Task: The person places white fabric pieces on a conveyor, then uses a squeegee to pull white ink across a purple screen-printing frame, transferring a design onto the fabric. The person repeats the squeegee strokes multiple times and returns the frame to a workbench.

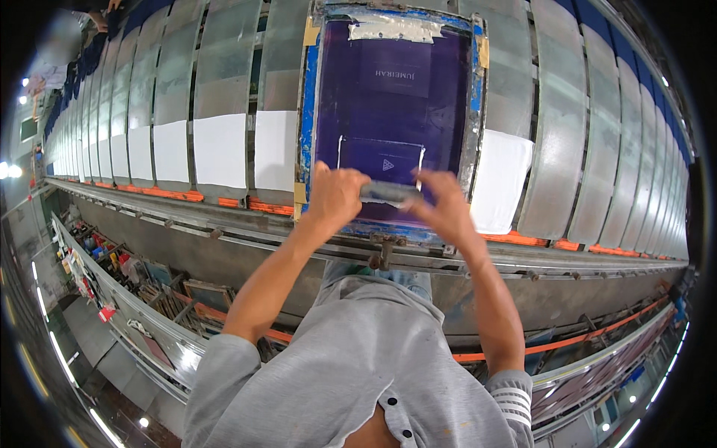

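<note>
A screen-printing frame (476,97) with blue tape and a dark purple mesh (388,104) lies on the long bench before me, a small pale triangle design near its lower part. My left hand (336,196) is closed around the left end of a grey squeegee (385,193) held crosswise low on the mesh. My right hand (444,205) has its thumb and fingers on the squeegee's right end, slightly blurred. Thin white lines show on the mesh just above the squeegee.
Grey platens (560,112) run left and right, several carrying white pieces (224,149), one beside the frame (502,179). A metal rail (560,265) edges the bench. Below sit racks with frames and clutter (149,276). Part of another person (101,19) shows at top left.
</note>
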The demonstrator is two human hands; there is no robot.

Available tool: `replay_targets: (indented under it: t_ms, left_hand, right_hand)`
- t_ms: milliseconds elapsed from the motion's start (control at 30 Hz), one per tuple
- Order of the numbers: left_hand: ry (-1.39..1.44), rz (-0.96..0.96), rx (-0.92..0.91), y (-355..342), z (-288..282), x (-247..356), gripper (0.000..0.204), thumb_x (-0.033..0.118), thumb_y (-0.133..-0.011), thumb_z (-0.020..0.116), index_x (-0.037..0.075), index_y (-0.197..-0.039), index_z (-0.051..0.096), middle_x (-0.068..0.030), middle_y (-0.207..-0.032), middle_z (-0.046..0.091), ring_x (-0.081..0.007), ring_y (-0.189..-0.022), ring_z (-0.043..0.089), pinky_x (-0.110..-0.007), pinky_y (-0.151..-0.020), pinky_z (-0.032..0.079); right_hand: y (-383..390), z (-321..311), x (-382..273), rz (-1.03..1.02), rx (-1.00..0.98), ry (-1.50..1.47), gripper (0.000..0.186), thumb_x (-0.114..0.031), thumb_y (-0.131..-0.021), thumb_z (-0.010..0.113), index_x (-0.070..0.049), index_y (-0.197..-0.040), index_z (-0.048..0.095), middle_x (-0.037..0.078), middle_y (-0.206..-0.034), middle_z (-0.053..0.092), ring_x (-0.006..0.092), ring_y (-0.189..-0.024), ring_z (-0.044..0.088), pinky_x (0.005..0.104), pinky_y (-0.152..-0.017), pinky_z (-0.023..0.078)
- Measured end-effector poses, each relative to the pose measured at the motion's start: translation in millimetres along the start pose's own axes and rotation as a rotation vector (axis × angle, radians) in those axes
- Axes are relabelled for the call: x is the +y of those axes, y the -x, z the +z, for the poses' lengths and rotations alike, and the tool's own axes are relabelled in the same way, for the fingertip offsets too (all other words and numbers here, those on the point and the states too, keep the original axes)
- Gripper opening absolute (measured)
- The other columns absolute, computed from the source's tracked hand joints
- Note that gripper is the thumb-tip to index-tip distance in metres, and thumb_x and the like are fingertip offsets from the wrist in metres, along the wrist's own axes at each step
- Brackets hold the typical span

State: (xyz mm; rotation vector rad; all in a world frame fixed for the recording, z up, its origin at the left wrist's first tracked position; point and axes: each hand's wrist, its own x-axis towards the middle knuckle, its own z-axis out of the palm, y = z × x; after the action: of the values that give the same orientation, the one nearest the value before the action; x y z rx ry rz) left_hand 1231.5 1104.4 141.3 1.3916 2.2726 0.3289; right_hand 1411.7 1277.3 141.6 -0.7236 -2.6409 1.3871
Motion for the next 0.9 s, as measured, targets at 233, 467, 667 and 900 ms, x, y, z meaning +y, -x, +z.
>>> replay_targets:
  t_ms: [233, 467, 667, 900]
  left_hand:
    - [-0.009, 0.025, 0.180, -40, -2, -14, 0.034, -0.006, -0.075, 0.064, 0.009, -0.101, 0.080, -0.0071, -0.106, 0.079, -0.0239, -0.091, 0.073, -0.042, -0.082, 0.039]
    - [-0.026, 0.068, 0.284, 66, 39, 7, 0.045, -0.008, -0.072, 0.062, 0.004, -0.115, 0.069, -0.0061, -0.119, 0.070, -0.0193, -0.117, 0.064, -0.043, -0.085, 0.036]
    - [0.033, 0.107, 0.305, 77, 11, -36, 0.041, -0.006, -0.074, 0.061, 0.004, -0.113, 0.069, -0.0070, -0.117, 0.071, -0.0205, -0.115, 0.065, -0.043, -0.084, 0.037]
    - [-0.059, 0.073, 0.270, 100, -19, -130, 0.046, -0.012, -0.070, 0.062, 0.005, -0.110, 0.074, -0.0062, -0.117, 0.074, -0.0196, -0.112, 0.068, -0.043, -0.088, 0.038]
  right_hand:
    - [-41, -11, 80, 0.357, 0.470, 0.486, 0.066, -0.038, -0.086, 0.081, 0.006, -0.131, 0.059, 0.022, -0.116, 0.058, 0.0392, -0.112, 0.056, 0.0484, -0.095, 0.049]
    - [-46, 3, 87, 0.297, 0.599, 0.367, 0.055, -0.018, -0.082, 0.079, 0.005, -0.127, 0.058, 0.023, -0.118, 0.058, 0.0408, -0.116, 0.055, 0.0492, -0.097, 0.049]
    - [-56, 16, 52, 0.246, 0.656, 0.351, 0.042, -0.013, -0.081, 0.075, 0.003, -0.117, 0.063, 0.021, -0.111, 0.060, 0.0385, -0.105, 0.059, 0.0475, -0.091, 0.049]
    - [-98, 115, 5, 0.166, 0.757, 0.250, 0.055, -0.015, -0.079, 0.078, 0.006, -0.126, 0.058, 0.025, -0.118, 0.057, 0.0424, -0.112, 0.057, 0.0499, -0.096, 0.049]
